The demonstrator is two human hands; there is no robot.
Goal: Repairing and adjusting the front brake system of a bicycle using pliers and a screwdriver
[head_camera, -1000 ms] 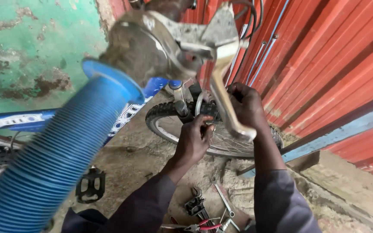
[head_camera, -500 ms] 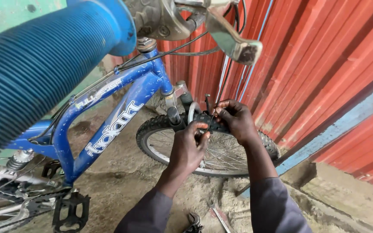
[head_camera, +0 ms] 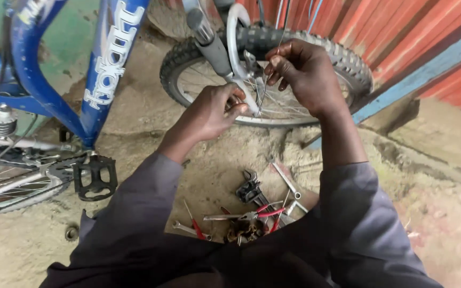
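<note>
The blue bike frame [head_camera: 102,80] stood over the front wheel [head_camera: 273,69], where the left hand [head_camera: 209,114] pinched the brake arm [head_camera: 244,88]. The right hand [head_camera: 305,72] gripped the thin cable [head_camera: 265,88] by the fingertips. Slack there could let that cable slip free or snag the spokes!

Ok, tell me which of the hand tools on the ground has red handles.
The pliers, lying in the middle of the tool pile; the wrenches around them are bare grey metal.
</note>
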